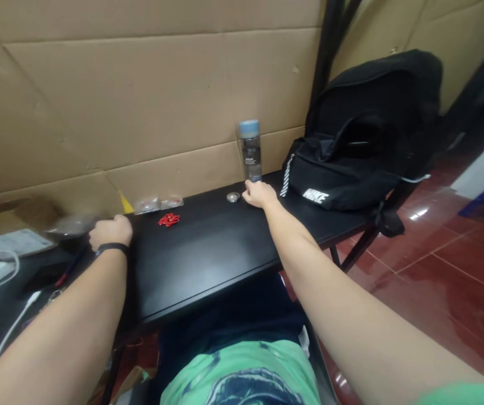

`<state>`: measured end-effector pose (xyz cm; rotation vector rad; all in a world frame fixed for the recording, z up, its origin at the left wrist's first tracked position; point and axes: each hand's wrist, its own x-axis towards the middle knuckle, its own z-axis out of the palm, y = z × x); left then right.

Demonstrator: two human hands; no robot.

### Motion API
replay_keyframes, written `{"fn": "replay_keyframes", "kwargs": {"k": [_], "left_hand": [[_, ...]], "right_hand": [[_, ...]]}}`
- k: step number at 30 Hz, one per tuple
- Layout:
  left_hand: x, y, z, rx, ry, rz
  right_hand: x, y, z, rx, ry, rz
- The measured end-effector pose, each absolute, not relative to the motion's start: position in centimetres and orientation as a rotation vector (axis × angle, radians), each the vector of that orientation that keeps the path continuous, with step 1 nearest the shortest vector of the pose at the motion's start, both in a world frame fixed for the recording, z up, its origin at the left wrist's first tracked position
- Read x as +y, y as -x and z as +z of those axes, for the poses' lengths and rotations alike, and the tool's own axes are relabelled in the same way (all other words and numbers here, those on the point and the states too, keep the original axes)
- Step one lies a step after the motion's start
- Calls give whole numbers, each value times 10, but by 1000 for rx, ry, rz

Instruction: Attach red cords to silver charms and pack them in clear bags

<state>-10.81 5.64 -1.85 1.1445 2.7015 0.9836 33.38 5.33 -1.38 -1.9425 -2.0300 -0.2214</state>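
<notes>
My right hand point(261, 194) is closed on the black table point(191, 247), just in front of an upright clear water bottle point(250, 154) with a blue cap. Whatever its fingers may hold is hidden. Close to its left lies a small round clear container point(233, 197). At the table's left end, my left hand point(112, 232) is closed too, slightly smeared, with a dark band on the wrist; its grasp faces away from me. Between the hands, nearer the left one, a bunch of red cord-like pieces point(168, 219) rests on the table.
Two small clear packets point(157, 205) lie along the cardboard wall point(149, 101), beside a yellow pointed piece point(127, 204). A black backpack point(351, 140) fills the right end. At left are an open cardboard box point(9, 225) and a white cable point(14, 329).
</notes>
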Motion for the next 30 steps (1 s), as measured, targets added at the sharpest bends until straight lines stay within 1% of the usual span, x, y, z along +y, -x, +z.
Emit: {"fn": "replay_keyframes", "kwargs": {"k": [8,17,30], "left_hand": [[78,116,-16,2618,-1123,1108],[86,118,-16,2552,-1177,1162],[87,122,-18,2560,-1261,1095]], "right_hand": [[91,-335,-14,-2120,1934,-347],[102,-331,-11,-2120,2024,-398],[105,-336,-16,-2078,2002,-450]]}}
